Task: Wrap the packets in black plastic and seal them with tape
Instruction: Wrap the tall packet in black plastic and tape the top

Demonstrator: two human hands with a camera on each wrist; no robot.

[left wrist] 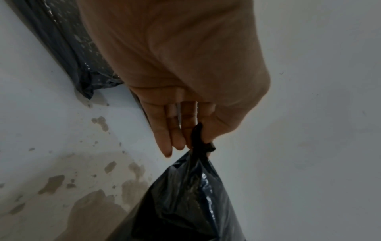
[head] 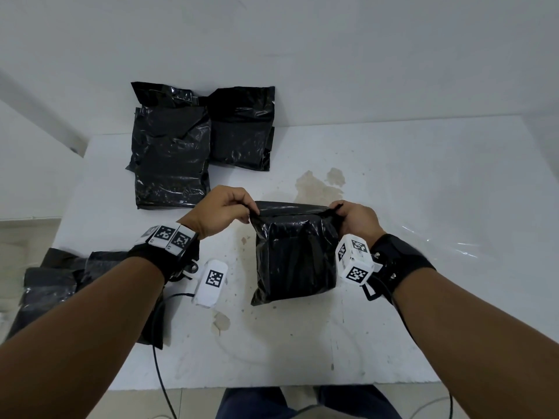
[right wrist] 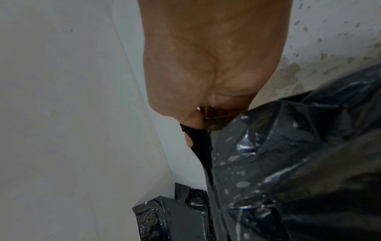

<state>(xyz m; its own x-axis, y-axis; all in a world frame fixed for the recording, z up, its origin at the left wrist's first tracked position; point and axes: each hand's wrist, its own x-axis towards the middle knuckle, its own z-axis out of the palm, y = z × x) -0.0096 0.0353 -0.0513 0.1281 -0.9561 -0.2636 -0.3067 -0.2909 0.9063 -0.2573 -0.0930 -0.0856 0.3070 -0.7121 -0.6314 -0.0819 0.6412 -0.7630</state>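
A packet inside a black plastic bag (head: pixel 295 252) stands on the white table (head: pixel 423 182) in front of me. My left hand (head: pixel 223 211) pinches the bag's top left corner (left wrist: pixel 198 141) between thumb and forefinger, the other fingers (left wrist: pixel 164 130) fairly straight. My right hand (head: pixel 354 216) pinches the top right corner (right wrist: pixel 193 132). The bag's mouth is stretched between both hands, and its shiny crumpled side (right wrist: pixel 288 163) fills the right wrist view. What is inside the bag is hidden.
Two wrapped black packets (head: pixel 172 152) (head: pixel 242 131) lie against the wall at the back left. More black plastic (head: pixel 60 285) lies under my left forearm at the table's left edge. Clear film (head: pixel 453 240) lies to the right. Brown stains (head: pixel 317 186) mark the tabletop.
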